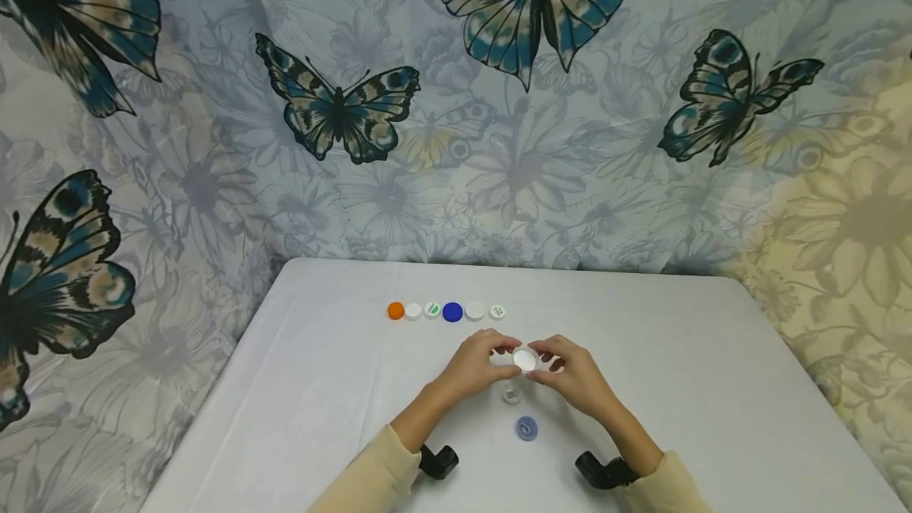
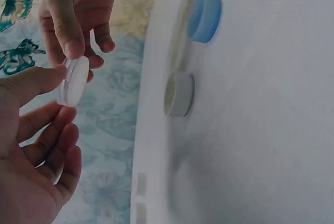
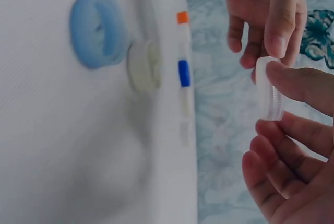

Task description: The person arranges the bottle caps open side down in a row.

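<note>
A white bottle cap with a ribbed edge is held up above the table between both hands. My left hand pinches its left side with thumb and fingers. From the other side my right hand pinches it the same way. In the left wrist view the cap stands nearly on edge, its ribs showing. Below the hands, a small whitish cap lies on the table. Closer to me lies a light blue cap, its hollow side up.
Across the back of the white table runs a row of several caps, among them an orange cap, a dark blue cap and a white cap with a green mark. Butterfly-patterned cloth hangs behind the table.
</note>
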A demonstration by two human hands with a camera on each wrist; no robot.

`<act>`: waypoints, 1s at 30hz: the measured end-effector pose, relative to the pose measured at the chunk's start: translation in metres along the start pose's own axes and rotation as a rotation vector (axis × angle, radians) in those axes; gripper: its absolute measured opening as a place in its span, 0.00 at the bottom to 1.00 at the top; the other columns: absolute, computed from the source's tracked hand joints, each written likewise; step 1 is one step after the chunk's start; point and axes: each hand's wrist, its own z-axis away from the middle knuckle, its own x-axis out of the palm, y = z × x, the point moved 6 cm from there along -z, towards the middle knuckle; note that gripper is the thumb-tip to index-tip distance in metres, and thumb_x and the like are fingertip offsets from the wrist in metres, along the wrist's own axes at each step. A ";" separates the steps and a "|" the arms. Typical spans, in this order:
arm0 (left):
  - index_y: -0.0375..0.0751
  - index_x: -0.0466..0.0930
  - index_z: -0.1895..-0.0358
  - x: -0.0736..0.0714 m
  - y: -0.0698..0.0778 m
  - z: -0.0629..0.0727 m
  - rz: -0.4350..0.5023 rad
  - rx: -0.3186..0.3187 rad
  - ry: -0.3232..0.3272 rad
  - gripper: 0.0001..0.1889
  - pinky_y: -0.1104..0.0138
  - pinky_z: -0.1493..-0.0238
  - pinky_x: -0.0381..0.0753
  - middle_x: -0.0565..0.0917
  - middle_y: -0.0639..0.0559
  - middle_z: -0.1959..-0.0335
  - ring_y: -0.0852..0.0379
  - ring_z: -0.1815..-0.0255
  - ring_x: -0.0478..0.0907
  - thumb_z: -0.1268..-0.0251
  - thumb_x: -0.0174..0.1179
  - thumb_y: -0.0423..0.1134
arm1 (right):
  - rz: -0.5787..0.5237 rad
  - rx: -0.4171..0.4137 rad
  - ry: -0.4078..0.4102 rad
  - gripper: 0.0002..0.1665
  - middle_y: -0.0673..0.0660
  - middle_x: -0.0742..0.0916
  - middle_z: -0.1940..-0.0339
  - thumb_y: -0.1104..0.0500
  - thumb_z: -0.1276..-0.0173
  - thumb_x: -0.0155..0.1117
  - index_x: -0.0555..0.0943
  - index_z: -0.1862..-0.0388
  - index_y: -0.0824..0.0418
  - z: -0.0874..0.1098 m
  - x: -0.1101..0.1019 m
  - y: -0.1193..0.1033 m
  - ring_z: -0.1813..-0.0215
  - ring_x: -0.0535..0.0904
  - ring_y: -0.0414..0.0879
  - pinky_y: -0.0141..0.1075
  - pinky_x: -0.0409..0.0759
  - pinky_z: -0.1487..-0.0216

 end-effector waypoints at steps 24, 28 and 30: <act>0.38 0.83 0.46 -0.039 -0.012 0.017 0.212 0.011 0.186 0.20 0.61 0.52 0.81 0.86 0.47 0.54 0.53 0.52 0.79 0.41 0.69 0.42 | 0.061 -0.371 0.267 0.22 0.55 0.88 0.59 0.68 0.54 0.79 0.85 0.57 0.61 -0.009 0.004 -0.046 0.60 0.81 0.46 0.33 0.83 0.65; 0.38 0.83 0.47 -0.039 -0.013 0.018 0.232 0.018 0.197 0.20 0.61 0.53 0.81 0.87 0.47 0.55 0.52 0.53 0.79 0.40 0.68 0.42 | 0.084 -0.427 0.327 0.22 0.54 0.89 0.62 0.70 0.55 0.79 0.86 0.58 0.61 -0.008 0.004 -0.046 0.61 0.82 0.45 0.34 0.82 0.66; 0.39 0.83 0.47 -0.040 -0.013 0.019 0.239 0.015 0.201 0.19 0.63 0.53 0.81 0.87 0.47 0.55 0.53 0.54 0.79 0.40 0.68 0.42 | 0.087 -0.450 0.347 0.22 0.54 0.89 0.63 0.70 0.55 0.79 0.86 0.58 0.62 -0.007 0.004 -0.045 0.62 0.82 0.45 0.33 0.82 0.66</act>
